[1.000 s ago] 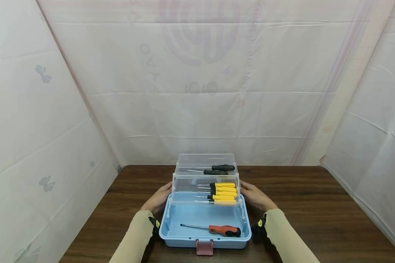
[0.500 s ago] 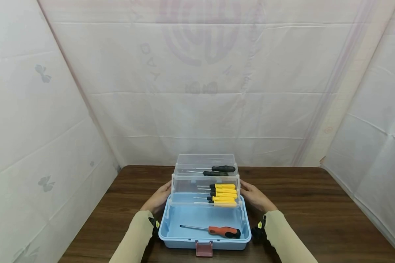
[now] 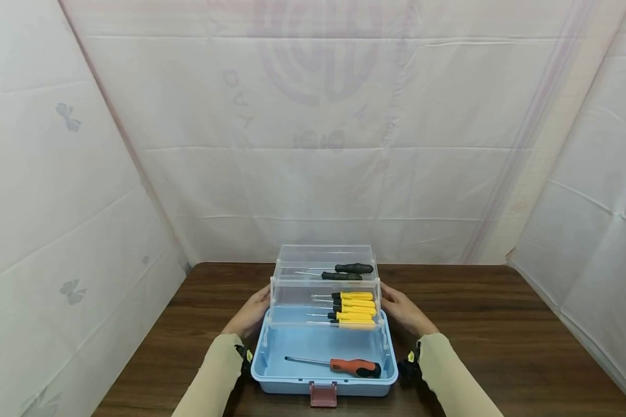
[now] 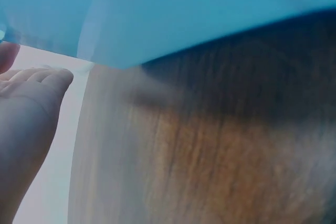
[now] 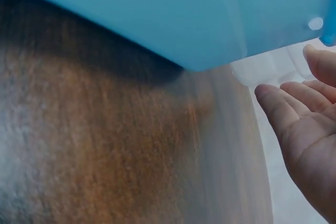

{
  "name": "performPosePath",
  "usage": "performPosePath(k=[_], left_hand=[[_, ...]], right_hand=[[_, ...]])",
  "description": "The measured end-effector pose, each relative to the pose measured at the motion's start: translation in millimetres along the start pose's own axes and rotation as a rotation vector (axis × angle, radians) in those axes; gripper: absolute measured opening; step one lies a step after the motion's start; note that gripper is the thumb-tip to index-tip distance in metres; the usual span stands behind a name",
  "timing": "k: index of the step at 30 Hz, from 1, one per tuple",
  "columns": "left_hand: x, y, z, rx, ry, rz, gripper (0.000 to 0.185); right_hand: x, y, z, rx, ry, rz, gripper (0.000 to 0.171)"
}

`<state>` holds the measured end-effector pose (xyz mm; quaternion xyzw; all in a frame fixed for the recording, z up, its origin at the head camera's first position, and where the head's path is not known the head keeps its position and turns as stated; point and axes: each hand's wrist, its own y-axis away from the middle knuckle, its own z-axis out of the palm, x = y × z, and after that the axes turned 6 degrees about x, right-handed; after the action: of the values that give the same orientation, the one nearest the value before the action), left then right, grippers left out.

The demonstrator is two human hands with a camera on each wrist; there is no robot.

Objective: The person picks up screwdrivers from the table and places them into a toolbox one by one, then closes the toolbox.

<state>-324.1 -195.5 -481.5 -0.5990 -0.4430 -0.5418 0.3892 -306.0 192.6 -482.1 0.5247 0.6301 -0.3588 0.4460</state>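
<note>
Left hand (image 3: 250,315) and right hand (image 3: 404,313) flat against either side of the open blue toolbox (image 3: 324,379) at mid-table, fingers straight, gripping nothing. Probably steadying or shifting the box; next move likely calls for even pressure from both sides. Orange-handled screwdriver (image 3: 339,365) lying crosswise in the bottom, tip leftward

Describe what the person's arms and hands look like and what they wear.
Both arms wear long pale beige sleeves reaching the wrists. Each wrist carries a small black device with yellow-green accents. The left hand and right hand are bare: no gloves or rings visible.
</note>
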Motion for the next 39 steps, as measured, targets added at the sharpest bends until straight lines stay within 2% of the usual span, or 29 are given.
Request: performPosePath(k=[9, 16, 26, 35, 39], left_hand=[[1.7, 1.7, -3.7, -0.010, 0.045, -0.019, 0.056], [2.7, 2.3, -5.3, -0.007, 0.062, -0.033, 0.053], [6.1, 3.2, -4.8, 0.019, 0.077, -0.050, 0.051], [7.5, 3.6, -6.0, 0.031, 0.085, -0.046, 0.049], [8.1, 3.0, -5.8, 0.040, 0.073, -0.047, 0.049]], right_hand=[[-2, 0, 1, 0.031, 0.045, -0.013, 0.069], [-8, -2, 3, 0.066, 0.017, 0.063, 0.057], [-12, 0, 0, 0.019, -0.058, 0.061, 0.057], [-17, -4, -5, -0.033, -0.231, 0.080, 0.053], [-18, -6, -6, -0.043, -0.258, 0.086, 0.054]])
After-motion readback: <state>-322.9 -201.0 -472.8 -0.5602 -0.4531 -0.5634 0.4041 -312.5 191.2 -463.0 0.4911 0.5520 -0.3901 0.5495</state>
